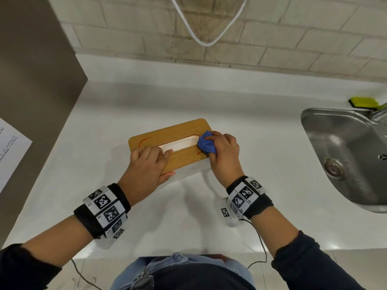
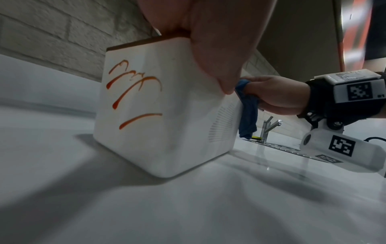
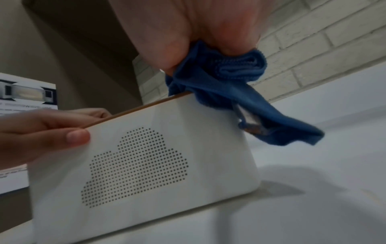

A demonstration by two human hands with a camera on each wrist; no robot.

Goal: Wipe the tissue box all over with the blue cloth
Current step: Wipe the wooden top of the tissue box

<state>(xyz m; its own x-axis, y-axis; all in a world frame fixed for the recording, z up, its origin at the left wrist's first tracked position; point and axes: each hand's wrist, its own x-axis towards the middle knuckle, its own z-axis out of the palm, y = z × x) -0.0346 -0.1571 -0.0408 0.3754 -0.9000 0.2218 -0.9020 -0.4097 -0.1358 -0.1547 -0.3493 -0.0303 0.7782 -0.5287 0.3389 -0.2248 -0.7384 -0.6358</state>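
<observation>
The tissue box (image 1: 180, 130) stands on the white counter, white-sided with a wooden lid and a long slot. Orange-red smears mark its lid and its left end (image 2: 133, 92). My left hand (image 1: 146, 164) grips the box's near-left corner, fingers on the lid, thumb down the front face (image 3: 77, 137). My right hand (image 1: 224, 151) holds the bunched blue cloth (image 1: 206, 144) pressed on the lid's right end. In the right wrist view the cloth (image 3: 236, 92) drapes over the box's top right corner (image 3: 208, 115). The dotted cloud pattern (image 3: 135, 166) faces me.
A steel sink (image 1: 343, 151) with a tap sits at the right, a yellow-green sponge (image 1: 364, 102) behind it. A brown cabinet side (image 1: 37, 76) with a paper sheet (image 1: 10, 149) bounds the left. A white cable (image 1: 207, 41) hangs over the brick wall.
</observation>
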